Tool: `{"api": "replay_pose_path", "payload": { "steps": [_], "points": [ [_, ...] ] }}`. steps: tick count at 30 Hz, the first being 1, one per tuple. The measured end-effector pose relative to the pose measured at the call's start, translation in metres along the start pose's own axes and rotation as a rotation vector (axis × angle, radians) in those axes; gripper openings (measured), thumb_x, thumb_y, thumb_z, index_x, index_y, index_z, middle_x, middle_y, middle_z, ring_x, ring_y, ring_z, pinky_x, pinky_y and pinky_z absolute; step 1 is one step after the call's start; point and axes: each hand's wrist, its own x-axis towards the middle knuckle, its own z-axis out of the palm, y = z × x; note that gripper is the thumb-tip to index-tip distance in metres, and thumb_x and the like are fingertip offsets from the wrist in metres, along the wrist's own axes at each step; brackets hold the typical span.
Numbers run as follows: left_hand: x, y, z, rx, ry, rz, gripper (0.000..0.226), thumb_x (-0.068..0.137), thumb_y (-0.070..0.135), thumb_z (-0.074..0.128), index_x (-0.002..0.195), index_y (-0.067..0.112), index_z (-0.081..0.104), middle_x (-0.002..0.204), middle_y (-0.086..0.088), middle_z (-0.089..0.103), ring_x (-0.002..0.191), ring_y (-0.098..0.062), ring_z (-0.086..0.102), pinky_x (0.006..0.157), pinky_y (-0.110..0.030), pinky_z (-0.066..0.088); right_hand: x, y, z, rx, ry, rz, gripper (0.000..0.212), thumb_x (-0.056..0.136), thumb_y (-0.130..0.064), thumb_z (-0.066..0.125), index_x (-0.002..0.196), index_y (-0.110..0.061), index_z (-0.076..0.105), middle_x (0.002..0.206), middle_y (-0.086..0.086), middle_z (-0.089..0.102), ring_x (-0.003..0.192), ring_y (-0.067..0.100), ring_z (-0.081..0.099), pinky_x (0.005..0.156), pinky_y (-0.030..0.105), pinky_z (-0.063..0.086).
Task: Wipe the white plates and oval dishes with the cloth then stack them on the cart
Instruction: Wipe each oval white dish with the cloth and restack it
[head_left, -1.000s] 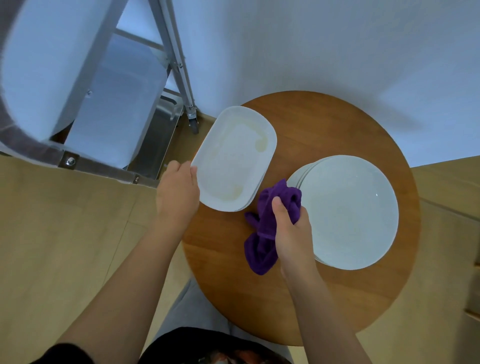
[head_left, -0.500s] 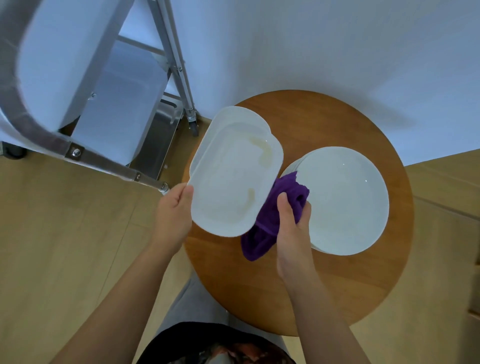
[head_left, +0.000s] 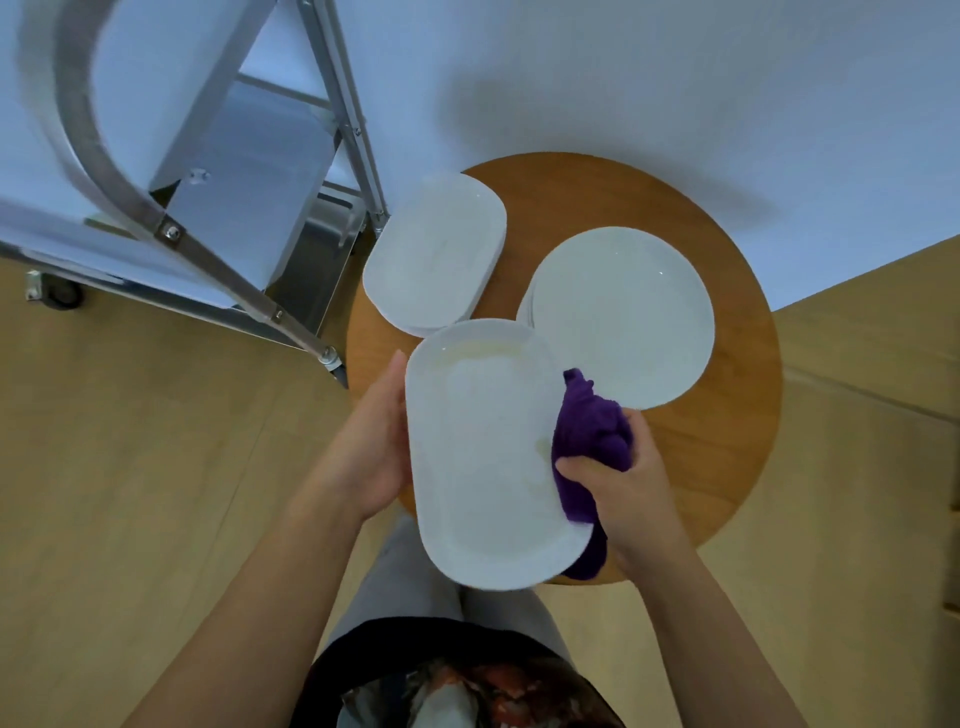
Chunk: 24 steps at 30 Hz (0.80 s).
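Note:
I hold a white oval dish (head_left: 483, 452) over the near edge of the round wooden table (head_left: 727, 441); faint yellowish smears show on its far rim and right side. My left hand (head_left: 371, 447) grips its left edge. My right hand (head_left: 621, 480) is closed on a bunched purple cloth (head_left: 589, 441) pressed against the dish's right edge. A stack of white oval dishes (head_left: 434, 254) lies at the table's far left. A stack of round white plates (head_left: 621, 314) sits at the table's centre right.
A metal cart (head_left: 249, 208) with a shelf and slanted legs stands to the left of the table, one castor (head_left: 54, 293) on the wooden floor. A white wall runs behind the table. My lap lies below the held dish.
My left hand lifted the top oval dish off its stack and brought it toward me. My right hand carried the cloth from the table to the dish's right edge.

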Motion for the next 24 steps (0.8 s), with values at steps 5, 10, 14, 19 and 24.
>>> {"api": "replay_pose_path", "payload": {
  "steps": [5,10,14,19,24],
  "points": [
    [-0.004,-0.024,0.026,-0.061,0.084,-0.085,0.044,0.096,0.050,0.038,0.118,0.024,0.066,0.119,-0.008,0.067,0.113,-0.029,0.062,0.104,-0.051,0.042,-0.037,0.011,-0.021,0.066,0.125,0.003,0.029,0.081,-0.008,0.067,0.096,-0.030,0.058,0.086,-0.006,0.069,0.076,0.013,0.067,0.059,0.023,0.051],
    [-0.015,-0.044,0.054,-0.035,0.069,-0.031,0.055,0.098,0.052,0.025,0.138,0.021,0.046,0.132,-0.012,0.058,0.122,-0.034,0.054,0.106,-0.057,0.036,-0.062,-0.003,-0.027,0.044,0.365,-0.349,0.026,0.075,-0.034,0.050,0.100,-0.034,0.059,0.088,-0.018,0.066,0.082,0.005,0.063,0.066,0.017,0.050],
    [-0.025,-0.055,0.075,0.071,0.134,0.064,0.056,0.095,0.056,0.028,0.136,0.023,0.048,0.125,-0.005,0.063,0.116,-0.025,0.059,0.102,-0.049,0.044,-0.054,-0.002,-0.009,-0.624,0.331,-0.419,0.066,0.082,-0.053,0.042,0.141,-0.027,0.035,0.129,-0.025,0.048,0.121,0.002,0.045,0.102,0.027,0.039],
    [-0.035,-0.069,0.092,0.131,0.125,0.170,0.066,0.081,0.064,0.033,0.133,0.026,0.050,0.120,0.005,0.065,0.108,-0.008,0.062,0.094,-0.031,0.052,-0.026,0.011,0.011,-0.954,0.362,-0.308,0.071,0.083,-0.064,0.018,0.149,-0.039,0.006,0.160,-0.005,0.001,0.146,0.021,-0.007,0.111,0.056,-0.004],
    [-0.032,-0.070,0.094,0.206,0.134,0.323,0.033,0.102,0.037,0.027,0.114,0.033,0.058,0.103,0.021,0.070,0.100,0.008,0.061,0.085,-0.013,0.050,-0.026,0.016,0.027,-0.759,0.316,-0.522,0.055,0.087,-0.056,0.028,0.138,-0.036,0.034,0.158,-0.008,0.016,0.145,0.014,0.000,0.108,0.046,-0.019]
  ]
}}
